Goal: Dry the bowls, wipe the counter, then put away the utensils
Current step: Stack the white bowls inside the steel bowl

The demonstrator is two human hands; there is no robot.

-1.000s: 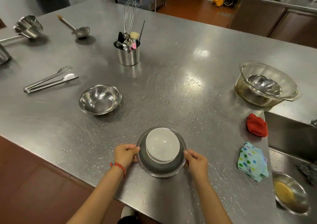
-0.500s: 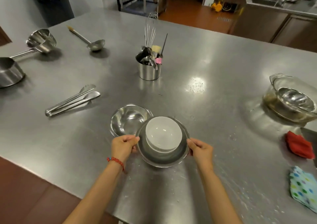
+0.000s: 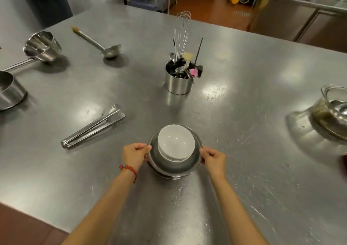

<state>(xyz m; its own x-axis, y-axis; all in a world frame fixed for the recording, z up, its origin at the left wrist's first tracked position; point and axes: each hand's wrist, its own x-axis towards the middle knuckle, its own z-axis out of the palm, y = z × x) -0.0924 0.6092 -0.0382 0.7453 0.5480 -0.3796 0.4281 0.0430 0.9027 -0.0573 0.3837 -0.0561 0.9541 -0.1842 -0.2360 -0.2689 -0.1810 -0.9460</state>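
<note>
A white bowl [image 3: 175, 141] sits inside a steel bowl [image 3: 174, 167] near the front middle of the steel counter [image 3: 244, 66]. My left hand [image 3: 134, 155] grips the steel bowl's left rim and my right hand [image 3: 214, 159] grips its right rim. Under it the edge of a second steel bowl [image 3: 169, 176] shows, mostly hidden. Tongs [image 3: 93, 127] lie to the left. A ladle [image 3: 105, 47] lies at the back left. A steel utensil holder [image 3: 178, 83] with a whisk and other tools stands behind the bowls.
A saucepan [image 3: 42, 46] and a pot [image 3: 9, 91] stand at the far left. A glass bowl [image 3: 332, 111] with a steel bowl inside is at the right edge, with a sliver of red cloth [image 3: 345, 162] below it. Water drops speckle the counter front right.
Both hands carried the steel bowl with the white bowl leftward, over to the other steel bowl, and now it sits on top of that bowl. The view panned left.
</note>
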